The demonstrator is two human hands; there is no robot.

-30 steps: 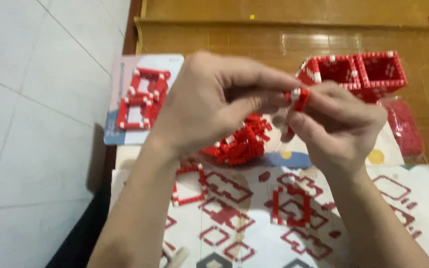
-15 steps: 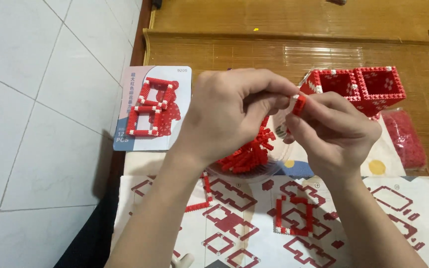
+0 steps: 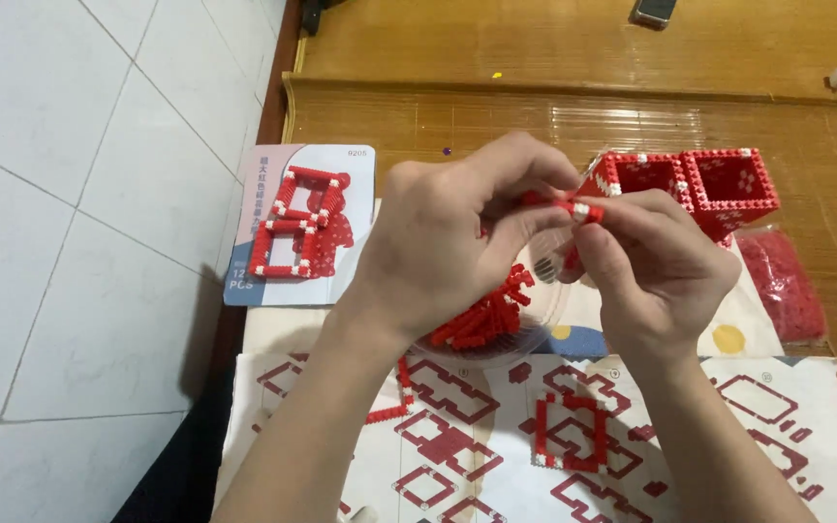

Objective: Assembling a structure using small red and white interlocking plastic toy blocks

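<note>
My left hand [image 3: 457,242] and my right hand [image 3: 656,266] meet over the mat, both pinching one small red-and-white brick strip [image 3: 583,209] between their fingertips. Under the hands sits a clear round dish [image 3: 535,334] holding a heap of loose red strips [image 3: 486,315]. Just right of the fingertips stands a built red double box with white studs [image 3: 714,184]. A flat red rectangular frame [image 3: 573,431] lies on the printed instruction sheet [image 3: 728,455] near my right forearm.
A picture card of the red model [image 3: 302,228] lies at the left on the wooden floor edge. A bag of red bricks [image 3: 782,286] sits at the right. A loose red strip [image 3: 394,407] lies on the sheet. White tiles [image 3: 79,194] fill the left.
The view has shifted so hands and objects sit lower in frame. Both hands stay together on the small strip, fingers slightly readjusted.
</note>
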